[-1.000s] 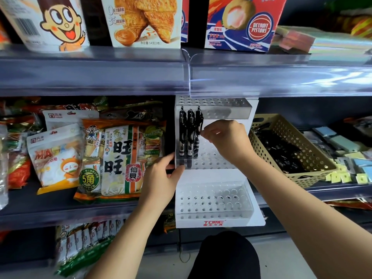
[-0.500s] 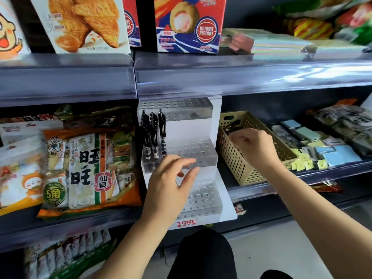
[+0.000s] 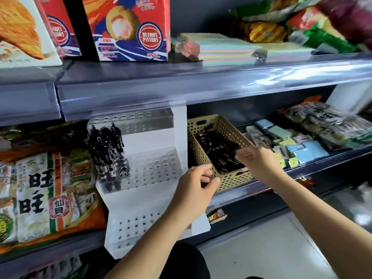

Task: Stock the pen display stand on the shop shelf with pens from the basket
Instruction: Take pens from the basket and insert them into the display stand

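The white pen display stand [image 3: 159, 141] with clear perforated tiers hangs at the shelf front. A small cluster of black pens [image 3: 108, 152] stands upright at the left of its middle tier. Right of it, a beige perforated basket [image 3: 201, 154] holds a heap of black pens [image 3: 219, 150]. My right hand [image 3: 257, 164] reaches over the basket's front right part, fingers bent down at the pens; whether it pinches one is hidden. My left hand [image 3: 193, 190] hovers before the basket's front left corner, fingers loosely curled, holding nothing.
Snack bags [image 3: 44, 194] fill the shelf left of the stand. Sticky-note packs [image 3: 302, 148] lie right of the basket. Boxes [image 3: 128, 29] and coloured paper pads [image 3: 225, 49] sit on the upper shelf. Grey floor [image 3: 271, 248] shows below right.
My right hand left the stand's pens and moved right into the basket. My left hand let go of the stand's left edge and moved right toward the basket. The view swung right.
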Tool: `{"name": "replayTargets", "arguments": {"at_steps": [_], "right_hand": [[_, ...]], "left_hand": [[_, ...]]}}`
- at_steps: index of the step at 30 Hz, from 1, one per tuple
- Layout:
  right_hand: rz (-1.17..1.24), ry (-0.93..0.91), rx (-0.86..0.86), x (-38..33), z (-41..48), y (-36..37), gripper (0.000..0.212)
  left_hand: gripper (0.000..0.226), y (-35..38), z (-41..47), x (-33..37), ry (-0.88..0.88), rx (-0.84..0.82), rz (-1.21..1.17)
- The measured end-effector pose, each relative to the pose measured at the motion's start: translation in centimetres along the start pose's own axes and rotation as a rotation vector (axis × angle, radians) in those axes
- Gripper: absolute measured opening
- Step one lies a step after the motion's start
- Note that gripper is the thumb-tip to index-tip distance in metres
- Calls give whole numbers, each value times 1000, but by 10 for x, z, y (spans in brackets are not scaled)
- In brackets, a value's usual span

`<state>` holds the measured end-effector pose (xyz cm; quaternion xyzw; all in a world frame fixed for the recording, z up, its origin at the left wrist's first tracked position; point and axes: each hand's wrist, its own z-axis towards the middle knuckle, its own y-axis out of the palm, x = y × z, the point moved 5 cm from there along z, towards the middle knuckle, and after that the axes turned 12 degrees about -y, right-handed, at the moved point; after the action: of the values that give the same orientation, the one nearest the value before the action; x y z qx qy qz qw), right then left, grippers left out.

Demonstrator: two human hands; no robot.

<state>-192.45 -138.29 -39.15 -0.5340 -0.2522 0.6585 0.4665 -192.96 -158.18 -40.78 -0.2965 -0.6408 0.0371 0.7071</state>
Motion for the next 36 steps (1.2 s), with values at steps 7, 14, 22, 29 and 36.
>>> {"name": "replayTargets", "arguments": {"at_steps": [7,14,22,29,36], "right_hand": [[-35,-3,-73,18,4,5,23],[-28,-41,-198,34,2,10,21],[-181,127,-356,40,41,21,43],[-188,259,-714,50,60,74,67],[-222,292,-743,55,72,92,72]], "left_hand": [[50,32,63,-10,-338,-69,95],[48,49,105,-18,-439,-49,315],[42,58,109,-31,-433,-41,139],[42,58,108,-34,-429,-63,83],[40,58,111,-37,-412,-70,156]]}}
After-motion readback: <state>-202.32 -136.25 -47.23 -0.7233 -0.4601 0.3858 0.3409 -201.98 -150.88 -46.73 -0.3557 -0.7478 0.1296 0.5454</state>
